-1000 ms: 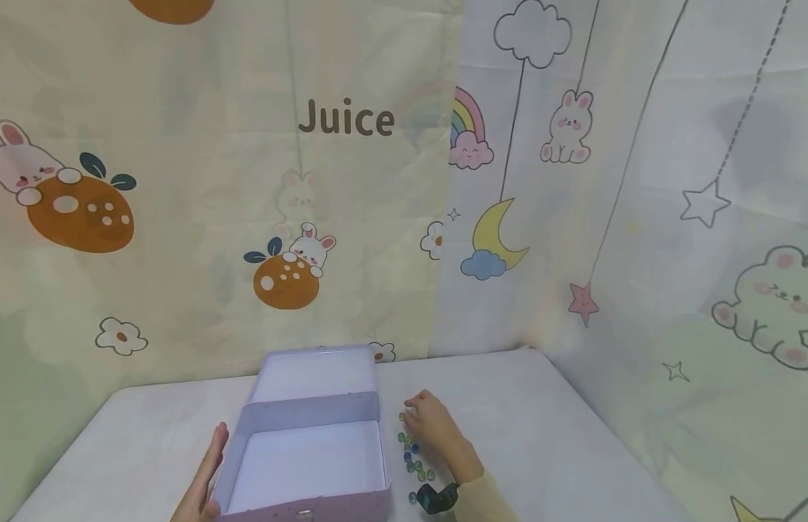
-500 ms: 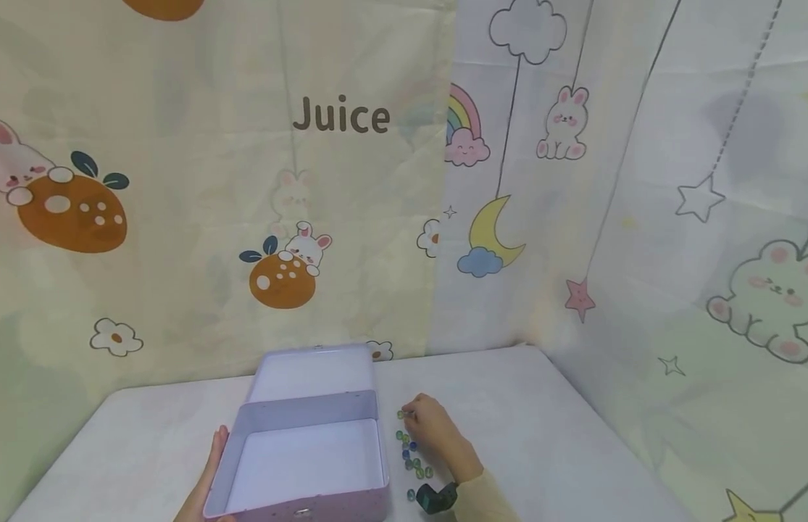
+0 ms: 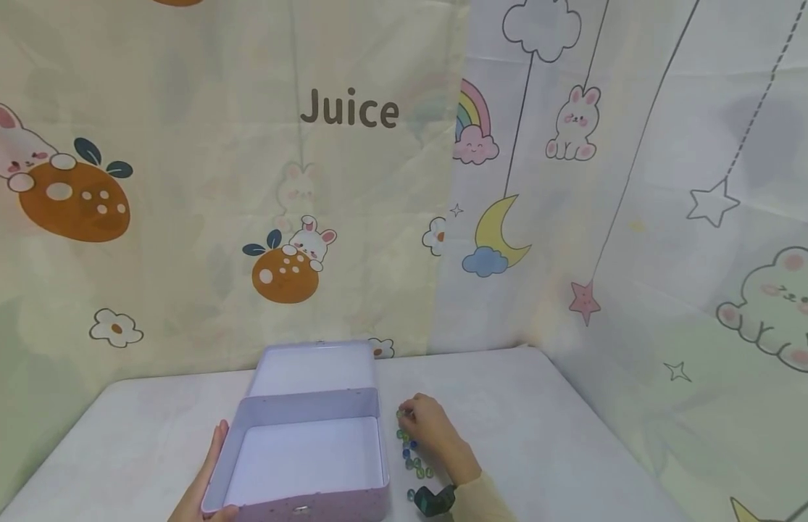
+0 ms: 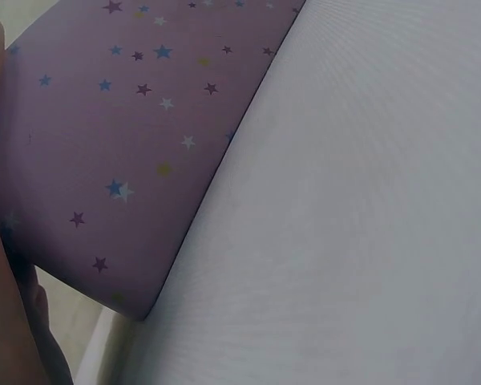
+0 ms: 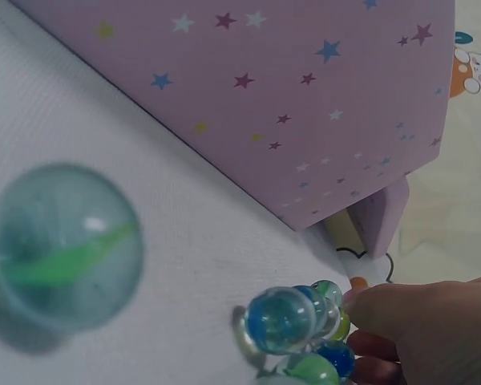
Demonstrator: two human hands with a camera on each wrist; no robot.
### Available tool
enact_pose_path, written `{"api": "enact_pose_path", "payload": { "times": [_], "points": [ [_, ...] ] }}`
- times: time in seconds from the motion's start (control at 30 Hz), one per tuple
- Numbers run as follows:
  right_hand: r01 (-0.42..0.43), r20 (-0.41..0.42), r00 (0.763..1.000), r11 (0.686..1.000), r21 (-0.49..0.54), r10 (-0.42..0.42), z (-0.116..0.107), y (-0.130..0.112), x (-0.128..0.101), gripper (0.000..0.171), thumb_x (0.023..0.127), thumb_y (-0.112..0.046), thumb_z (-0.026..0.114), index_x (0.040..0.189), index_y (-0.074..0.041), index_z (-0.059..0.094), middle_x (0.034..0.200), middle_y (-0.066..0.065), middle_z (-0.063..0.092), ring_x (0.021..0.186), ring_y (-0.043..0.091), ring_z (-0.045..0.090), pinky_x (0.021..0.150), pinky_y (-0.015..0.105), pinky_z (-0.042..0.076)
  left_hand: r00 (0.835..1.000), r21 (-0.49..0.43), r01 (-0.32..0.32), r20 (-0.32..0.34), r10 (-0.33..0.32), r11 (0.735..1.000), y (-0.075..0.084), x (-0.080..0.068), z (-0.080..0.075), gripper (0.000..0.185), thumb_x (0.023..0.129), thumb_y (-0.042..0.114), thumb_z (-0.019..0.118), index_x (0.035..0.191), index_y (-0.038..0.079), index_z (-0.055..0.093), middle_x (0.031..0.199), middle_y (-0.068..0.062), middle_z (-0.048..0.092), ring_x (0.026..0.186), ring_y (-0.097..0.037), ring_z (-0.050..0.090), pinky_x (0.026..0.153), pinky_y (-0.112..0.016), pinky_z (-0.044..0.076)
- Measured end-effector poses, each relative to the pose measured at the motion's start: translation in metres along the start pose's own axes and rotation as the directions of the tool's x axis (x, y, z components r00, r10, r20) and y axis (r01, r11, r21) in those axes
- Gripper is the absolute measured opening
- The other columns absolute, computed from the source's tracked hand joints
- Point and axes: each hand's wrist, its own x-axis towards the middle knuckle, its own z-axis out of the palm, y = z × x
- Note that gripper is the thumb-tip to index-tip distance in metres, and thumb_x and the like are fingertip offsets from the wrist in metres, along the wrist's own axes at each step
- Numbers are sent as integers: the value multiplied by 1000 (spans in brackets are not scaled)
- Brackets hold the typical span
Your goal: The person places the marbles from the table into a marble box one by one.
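The left hand [image 3: 204, 487] lies flat with straight fingers against the open box's [image 3: 306, 464] left wall, steadying it on the table [image 3: 540, 435]. Just right of the box, the right hand [image 3: 432, 431] pinches a marble [image 3: 401, 414] from the marbles [image 3: 413, 464] scattered there.

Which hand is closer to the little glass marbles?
The right hand. Its fingertips are right at the far end of the marbles lying beside the purple box. The left hand rests against the box's opposite side, away from them.
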Motion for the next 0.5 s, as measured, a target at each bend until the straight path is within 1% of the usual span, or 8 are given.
{"api": "enact_pose_path", "payload": {
  "times": [0.1, 0.17, 0.27, 0.37, 0.43, 0.47, 0.5],
  "points": [
    [16, -13, 1000, 1000, -18, -16, 1, 0, 1, 21, 87, -23, 63, 100, -9, 72, 87, -3, 61, 80, 11, 58, 75, 30, 52, 999, -37, -44, 15, 45, 998, -1, 1, -1, 106, 74, 0, 68, 148, -6, -7, 160, -15, -8, 142, 9, 4, 103, -1, 13],
    [27, -22, 999, 999, -20, -27, 2, 1, 2, 20, 86, -24, 64, 97, -9, 72, 86, -3, 61, 79, 11, 57, 73, 29, 52, 996, -63, -89, 21, 90, 994, -2, 3, -2, 110, 71, -1, 70, 147, -9, -8, 159, -19, -10, 143, 6, 5, 104, -2, 14],
    [34, -29, 999, 999, -20, -35, 2, 1, 4, 21, 85, -24, 66, 97, -8, 72, 85, -2, 61, 77, 10, 57, 71, 27, 52, 985, -110, -168, 19, 171, 980, -5, 5, -3, 111, 70, -1, 72, 144, -14, -9, 157, -24, -10, 145, 0, 5, 106, -4, 15],
    [32, -25, 999, 999, -15, -33, 2, 0, 4, 22, 85, -24, 67, 99, -9, 72, 84, -2, 61, 76, 10, 58, 69, 25, 51, 974, -129, -223, 12, 226, 966, -8, 5, -2, 109, 73, 4, 74, 142, -18, -7, 157, -24, -9, 146, -2, 7, 106, -5, 17],
    [28, -17, 999, 1000, 6, -28, 2, -2, 4, 20, 84, -22, 68, 99, -8, 72, 85, -2, 61, 76, 10, 59, 68, 25, 51, 976, -115, -215, 12, 218, 970, -11, 4, -2, 109, 74, 7, 74, 142, -19, -7, 159, -19, -8, 145, 0, 8, 105, -5, 17],
    [22, -10, 1000, 1000, 18, -22, 1, -3, 3, 20, 85, -21, 68, 99, -8, 72, 85, -2, 61, 76, 9, 59, 68, 24, 52, 973, -127, -227, 10, 230, 966, -12, 5, -2, 109, 73, 6, 74, 141, -20, -7, 159, -18, -7, 145, 0, 9, 106, -5, 18],
    [22, -8, 1000, 999, 26, -22, 1, -4, 3, 18, 85, -19, 68, 99, -8, 72, 84, -2, 61, 75, 9, 59, 67, 24, 52, 978, -119, -205, 10, 208, 972, -12, 4, -2, 109, 73, 6, 74, 142, -18, -7, 160, -16, -7, 144, 2, 10, 105, -4, 18]
  ]
}}
